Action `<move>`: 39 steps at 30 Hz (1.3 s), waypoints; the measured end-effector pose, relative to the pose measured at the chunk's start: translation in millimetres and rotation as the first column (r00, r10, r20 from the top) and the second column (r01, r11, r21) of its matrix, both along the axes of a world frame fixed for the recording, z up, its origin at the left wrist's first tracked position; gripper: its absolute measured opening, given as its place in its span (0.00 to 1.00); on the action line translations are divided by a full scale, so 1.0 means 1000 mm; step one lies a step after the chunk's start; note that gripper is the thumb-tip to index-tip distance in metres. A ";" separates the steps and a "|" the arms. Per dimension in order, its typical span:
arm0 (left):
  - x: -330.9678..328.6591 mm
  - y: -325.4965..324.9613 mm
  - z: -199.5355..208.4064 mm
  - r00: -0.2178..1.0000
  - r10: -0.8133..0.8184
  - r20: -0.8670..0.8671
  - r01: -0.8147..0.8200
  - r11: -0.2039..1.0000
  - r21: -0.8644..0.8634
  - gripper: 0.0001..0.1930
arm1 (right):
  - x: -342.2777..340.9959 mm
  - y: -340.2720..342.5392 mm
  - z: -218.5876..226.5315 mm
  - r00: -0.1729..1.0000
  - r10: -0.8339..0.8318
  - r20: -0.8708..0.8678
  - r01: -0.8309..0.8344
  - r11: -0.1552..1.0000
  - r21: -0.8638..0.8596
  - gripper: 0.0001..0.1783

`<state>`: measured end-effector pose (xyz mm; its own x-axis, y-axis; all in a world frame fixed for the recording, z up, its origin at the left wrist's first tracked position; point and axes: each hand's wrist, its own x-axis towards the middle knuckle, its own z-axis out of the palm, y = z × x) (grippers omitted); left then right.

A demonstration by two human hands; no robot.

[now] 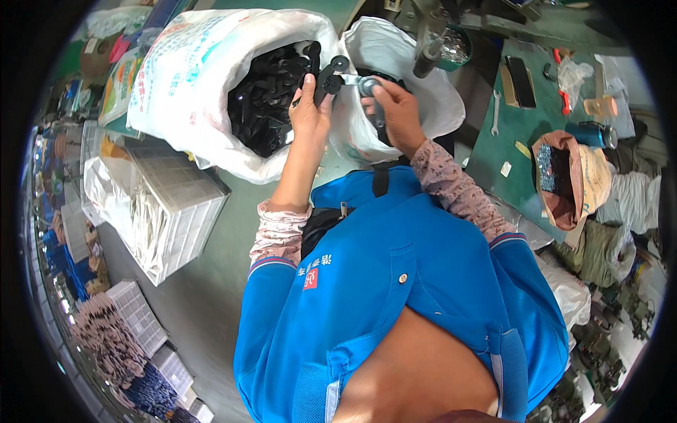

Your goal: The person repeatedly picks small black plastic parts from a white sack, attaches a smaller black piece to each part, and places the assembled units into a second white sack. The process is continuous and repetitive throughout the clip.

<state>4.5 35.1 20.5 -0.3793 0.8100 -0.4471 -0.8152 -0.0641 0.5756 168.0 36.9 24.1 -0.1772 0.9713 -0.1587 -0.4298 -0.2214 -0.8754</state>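
My left hand point(309, 116) is closed around black plastic parts with round ends point(331, 79), held at the right edge of a white woven sack point(187, 84). Many similar black pieces point(262, 99) fill that sack. Close by on the right, my right hand point(399, 116) pinches a grey round-ended piece point(367, 86), whose pale flat strip reaches toward the black parts. Whether the two touch I cannot tell. Under my right hand, a second white sack point(444, 106) stands with its mouth spread and dark pieces inside, partly hidden by the hand.
On the green table point(486, 151) at right lie a wrench point(496, 113) and a phone point(520, 81). A brown bag point(560, 180) of small dark parts stands there too. A dark upright machine part point(429, 53) is beyond the right sack. At left sits a white crate point(190, 204).
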 end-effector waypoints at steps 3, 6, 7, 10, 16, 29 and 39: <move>0.006 0.005 -0.003 0.992 -0.052 0.117 0.046 0.998 0.047 0.14 | 0.040 0.008 0.011 0.984 -0.098 0.150 0.087 0.993 0.080 0.16; 0.014 0.004 0.005 0.971 -0.226 0.082 0.216 0.969 0.118 0.16 | 0.080 0.020 0.037 0.942 -0.123 0.313 0.098 0.991 0.095 0.15; 0.018 0.006 0.007 0.959 -0.276 0.066 0.267 0.956 0.120 0.16 | 0.088 0.023 0.049 0.931 -0.139 0.338 0.094 0.985 0.147 0.15; 0.029 0.007 0.016 0.921 -0.390 -0.003 0.389 0.918 0.070 0.16 | 0.098 0.040 0.073 0.888 -0.201 0.414 0.063 0.944 0.323 0.16; 0.041 0.004 0.027 0.896 -0.434 -0.096 0.439 0.897 0.045 0.17 | 0.098 0.072 0.090 0.918 -0.145 0.370 0.019 0.946 0.322 0.14; 0.034 -0.003 0.022 0.750 -0.637 -0.176 0.631 0.769 -0.096 0.17 | 0.087 0.029 0.035 0.945 0.017 0.327 -0.032 0.999 0.041 0.18; 0.048 0.003 0.009 0.767 -0.641 -0.035 0.640 0.768 -0.029 0.15 | 0.065 0.030 -0.014 0.966 -0.193 -0.170 0.193 0.981 -0.018 0.10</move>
<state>52.0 38.0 29.5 0.2073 0.8648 -0.4574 -0.6401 0.4735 0.6051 232.8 66.7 10.2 -0.0106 0.9896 -0.1434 -0.6067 -0.1204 -0.7857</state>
